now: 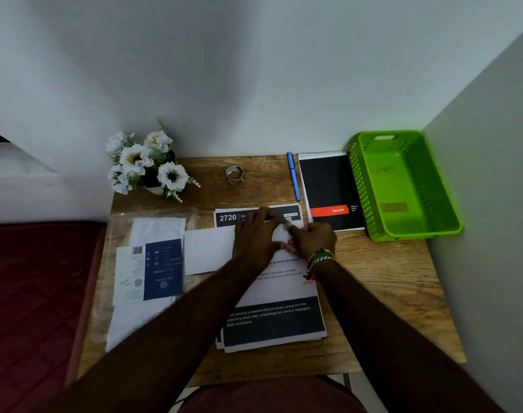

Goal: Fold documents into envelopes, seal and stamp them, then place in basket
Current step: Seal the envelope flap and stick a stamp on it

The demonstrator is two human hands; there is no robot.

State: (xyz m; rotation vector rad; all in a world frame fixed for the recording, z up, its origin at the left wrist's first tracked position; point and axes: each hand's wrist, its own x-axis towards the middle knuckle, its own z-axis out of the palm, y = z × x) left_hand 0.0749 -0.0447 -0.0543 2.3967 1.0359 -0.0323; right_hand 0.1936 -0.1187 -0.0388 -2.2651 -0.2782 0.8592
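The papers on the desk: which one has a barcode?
The white-and-blue leaflet left of both hands; its barcode sits at its top corner. The white envelope is blank.

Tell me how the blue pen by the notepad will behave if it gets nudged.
The blue pen looks round-barrelled and lies loose on the flat wooden desk, so it would probably roll. It seems slim and light, likely sliding easily too.

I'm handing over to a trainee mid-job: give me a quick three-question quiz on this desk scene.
1. True or false: the green basket already holds envelopes.
2. What lies between the tape roll and the notebook?
3. Both hands work over: A) the flowers, B) the white envelope, C) the basket?

Key: 1 false, it looks empty; 2 the blue pen; 3 B, left hand and right hand meet at its right end.
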